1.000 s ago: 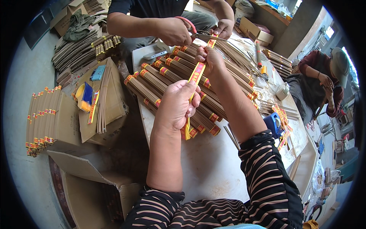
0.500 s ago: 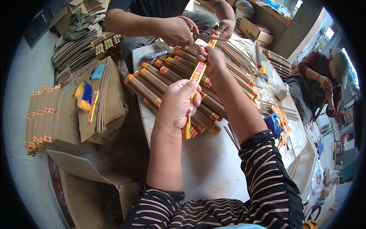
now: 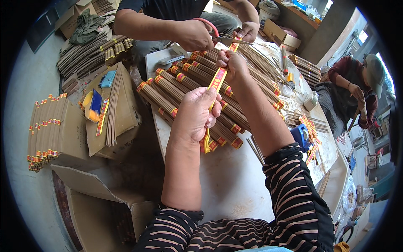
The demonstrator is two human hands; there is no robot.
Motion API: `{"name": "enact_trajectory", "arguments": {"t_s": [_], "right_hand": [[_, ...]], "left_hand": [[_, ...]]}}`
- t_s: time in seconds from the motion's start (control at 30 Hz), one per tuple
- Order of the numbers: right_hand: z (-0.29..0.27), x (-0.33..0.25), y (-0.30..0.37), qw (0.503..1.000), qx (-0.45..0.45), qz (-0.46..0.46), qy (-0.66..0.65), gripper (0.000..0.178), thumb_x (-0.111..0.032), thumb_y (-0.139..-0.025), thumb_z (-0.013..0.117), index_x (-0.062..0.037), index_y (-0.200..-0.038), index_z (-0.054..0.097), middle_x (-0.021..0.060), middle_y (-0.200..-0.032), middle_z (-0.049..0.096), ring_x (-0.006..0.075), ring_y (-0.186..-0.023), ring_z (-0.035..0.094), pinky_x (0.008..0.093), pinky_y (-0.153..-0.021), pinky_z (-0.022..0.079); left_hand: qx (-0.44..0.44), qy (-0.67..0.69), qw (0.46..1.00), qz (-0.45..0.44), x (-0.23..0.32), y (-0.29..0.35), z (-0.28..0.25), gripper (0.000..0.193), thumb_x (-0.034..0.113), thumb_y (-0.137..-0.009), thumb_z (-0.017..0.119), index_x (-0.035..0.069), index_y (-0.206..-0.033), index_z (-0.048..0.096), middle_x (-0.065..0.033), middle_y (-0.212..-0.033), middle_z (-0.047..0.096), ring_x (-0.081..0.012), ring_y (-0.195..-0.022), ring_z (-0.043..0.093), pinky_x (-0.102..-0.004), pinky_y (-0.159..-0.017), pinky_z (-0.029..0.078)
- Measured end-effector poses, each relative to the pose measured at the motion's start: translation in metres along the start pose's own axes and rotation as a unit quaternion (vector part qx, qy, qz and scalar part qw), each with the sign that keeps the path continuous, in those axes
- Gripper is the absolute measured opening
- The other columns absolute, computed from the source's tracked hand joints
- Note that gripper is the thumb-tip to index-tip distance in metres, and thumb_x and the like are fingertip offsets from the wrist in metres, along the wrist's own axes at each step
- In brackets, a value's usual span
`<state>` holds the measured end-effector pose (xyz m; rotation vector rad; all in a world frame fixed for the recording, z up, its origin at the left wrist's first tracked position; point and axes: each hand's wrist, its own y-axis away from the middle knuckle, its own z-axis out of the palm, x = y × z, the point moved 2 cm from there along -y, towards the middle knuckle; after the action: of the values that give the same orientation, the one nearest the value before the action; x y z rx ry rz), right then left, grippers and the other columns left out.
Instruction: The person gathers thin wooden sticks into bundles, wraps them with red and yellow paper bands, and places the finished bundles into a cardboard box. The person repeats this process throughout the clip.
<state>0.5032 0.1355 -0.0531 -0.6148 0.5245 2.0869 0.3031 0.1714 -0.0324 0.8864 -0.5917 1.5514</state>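
A yellow-and-red printed paper strip (image 3: 218, 80) is stretched slantwise between my hands, above the table. My left hand (image 3: 195, 111) is closed on its near part, and a yellow end hangs below my fingers. Farther up, my right hand (image 3: 233, 65) grips the strip in closed fingers. Across from me, a co-worker's hand pinches the far end while the other holds red-handled scissors (image 3: 215, 33), their blades at the strip just beyond my right hand. Below lie rows of brown incense stick bundles (image 3: 168, 86) with red and yellow bands.
A blue tape dispenser (image 3: 300, 136) and loose printed strips (image 3: 311, 126) lie at the right of the white table (image 3: 235, 185). Cardboard boxes (image 3: 90, 182) stand at the left, one with another tape dispenser (image 3: 93, 105) on it. Another person (image 3: 357, 88) sits at the right.
My hands and the strip stay almost still. The co-worker's scissors keep their place at the strip with barely any shift. The person at the right has moved their hands slightly.
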Motion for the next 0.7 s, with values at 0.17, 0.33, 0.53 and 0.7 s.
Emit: {"name": "enact_trajectory", "arguments": {"t_s": [0.17,0.33,0.53,0.7], "right_hand": [[-0.0016,-0.0005,-0.0003,1.000,0.002,-0.004,-0.001,0.011,-0.009,-0.091,0.033,-0.0037,-0.087,0.041,0.0008,-0.060,0.040,0.0076,-0.042,0.030,0.0213,-0.038,0.026],[-0.0039,-0.0019,-0.0007,1.000,-0.012,-0.007,-0.003,0.011,-0.009,-0.092,0.031,-0.0038,-0.088,0.040,0.0000,-0.061,0.038,0.0076,-0.043,0.030,0.0215,-0.038,0.027],[-0.0066,-0.0041,0.0011,1.000,-0.003,-0.016,0.009,0.012,-0.008,-0.092,0.031,-0.0031,-0.086,0.039,0.0004,-0.060,0.037,0.0073,-0.044,0.030,0.0208,-0.039,0.026],[0.0002,-0.0031,0.0038,1.000,-0.001,-0.019,0.018,0.013,-0.009,-0.092,0.031,-0.0028,-0.086,0.040,0.0007,-0.061,0.039,0.0073,-0.043,0.029,0.0212,-0.039,0.026]], "left_hand": [[0.005,-0.003,1.000,0.001,-0.0002,-0.0001,0.0008,0.020,0.019,-0.090,0.049,0.002,-0.080,0.051,-0.0027,-0.057,0.050,-0.0036,-0.038,0.035,-0.0153,-0.033,0.026],[0.004,-0.008,1.000,-0.001,-0.0010,-0.0005,0.0015,0.019,0.020,-0.090,0.050,0.002,-0.082,0.050,-0.0030,-0.057,0.050,-0.0035,-0.037,0.034,-0.0154,-0.032,0.027],[-0.001,-0.012,1.000,-0.010,-0.0035,-0.0031,0.0011,0.020,0.020,-0.091,0.050,0.001,-0.086,0.050,-0.0034,-0.058,0.049,-0.0035,-0.037,0.033,-0.0157,-0.032,0.028],[0.000,-0.009,1.000,-0.005,-0.0013,-0.0007,0.0013,0.020,0.021,-0.091,0.049,0.001,-0.085,0.050,-0.0032,-0.057,0.049,-0.0032,-0.036,0.032,-0.0155,-0.032,0.027]]}}
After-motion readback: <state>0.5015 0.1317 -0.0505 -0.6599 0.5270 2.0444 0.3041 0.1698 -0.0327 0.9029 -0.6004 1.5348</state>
